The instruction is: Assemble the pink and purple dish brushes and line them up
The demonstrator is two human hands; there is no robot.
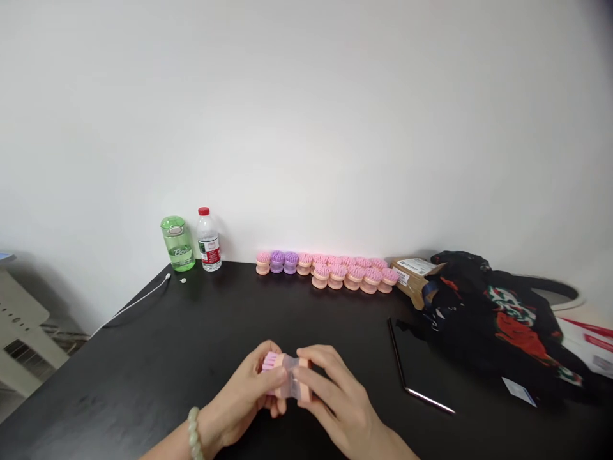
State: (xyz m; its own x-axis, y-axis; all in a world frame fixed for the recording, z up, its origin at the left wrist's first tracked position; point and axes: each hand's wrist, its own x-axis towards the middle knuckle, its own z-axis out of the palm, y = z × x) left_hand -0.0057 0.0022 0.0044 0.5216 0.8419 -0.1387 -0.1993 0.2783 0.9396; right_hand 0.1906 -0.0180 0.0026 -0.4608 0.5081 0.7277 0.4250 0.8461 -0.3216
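A pink scrub brush with a clear middle section lies on its side between my two hands, above the black table. My left hand grips its bristle end, thumb across the body. My right hand has its fingers closed on the flat peach-coloured end. Part of the brush is hidden behind the fingers. Near the wall stands a group of similar pink brushes, bristles up, with two purple brushes toward its left end.
Back left stand a green bottle and a red-capped water bottle, beside a white cable. To the right are a cardboard box, a black patterned bag, a dark tablet-like object and a small card.
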